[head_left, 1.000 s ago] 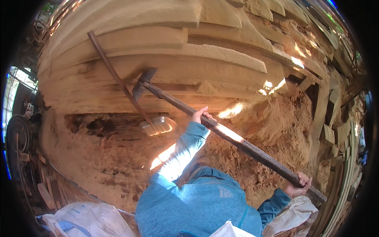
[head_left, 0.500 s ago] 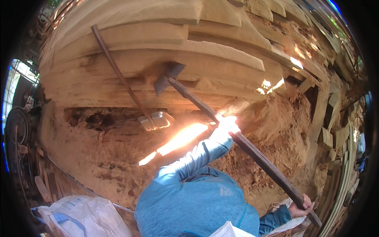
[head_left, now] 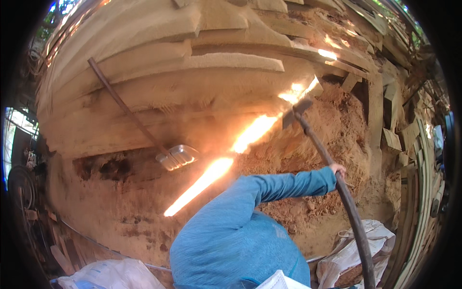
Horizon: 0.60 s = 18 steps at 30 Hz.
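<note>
Blue-sleeved left arm [head_left: 293, 186] is pointing rightward past the torso [head_left: 236, 241]; left hand [head_left: 339, 170] is gripping, fingers curling tightly round

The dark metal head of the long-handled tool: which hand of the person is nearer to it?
Left. The left hand grips the wooden handle, below and to the right of the metal head. The right hand is out of view, beyond the picture or hidden.
</note>
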### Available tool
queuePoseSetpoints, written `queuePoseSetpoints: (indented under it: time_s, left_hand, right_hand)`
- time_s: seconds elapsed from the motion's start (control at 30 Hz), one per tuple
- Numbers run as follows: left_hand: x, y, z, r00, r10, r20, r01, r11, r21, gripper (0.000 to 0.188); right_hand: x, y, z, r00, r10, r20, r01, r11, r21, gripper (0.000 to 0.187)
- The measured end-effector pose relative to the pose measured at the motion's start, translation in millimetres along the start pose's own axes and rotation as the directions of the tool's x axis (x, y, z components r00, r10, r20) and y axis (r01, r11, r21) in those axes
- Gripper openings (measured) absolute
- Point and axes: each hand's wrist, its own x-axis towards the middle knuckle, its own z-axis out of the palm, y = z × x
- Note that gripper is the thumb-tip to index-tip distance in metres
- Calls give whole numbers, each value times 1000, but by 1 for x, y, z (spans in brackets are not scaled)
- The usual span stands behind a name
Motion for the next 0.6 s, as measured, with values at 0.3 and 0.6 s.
queuePoseSetpoints:
  time_s: [0.3, 0.6]
  left_hand:
    - [-127, 29, -124, 928, 220, -301, -264, 957, -116, 16]
    - [-258, 232, -198, 548, 757, -354, -749, 634, 196, 19]
  right_hand:
    - [-53, 135, -48, 943, 310, 119, -328, 925, 189, 13]
    - [-183, 297, 147, 344, 905, 251, -781, 127, 611, 33]
